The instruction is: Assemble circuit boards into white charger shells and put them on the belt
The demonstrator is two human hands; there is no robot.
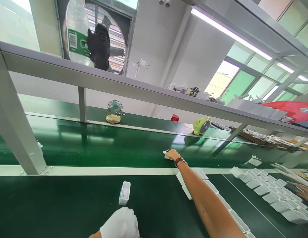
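Observation:
My left hand (122, 223), in a white glove, is curled closed at the bottom of the view; whatever its fingers hold, if anything, is hidden. Just beyond it, a white hollow plastic casing (124, 193) stands on the dark green bench with its open end showing. My right arm reaches forward over the green belt, a watch on its wrist. At its end my right hand (173, 154) is closed on a small white piece with electronic parts (166, 154), down at the belt surface. Rows of white casings (224, 201) lie under and beside my right forearm.
A co-worker's hand (304, 191) is at the right edge by more white casings (270, 190). Metal posts (18, 109) and a shelf (144, 91) cross above the belt (101, 148). A small round fan (114, 109) and a green fan (201, 126) stand behind it.

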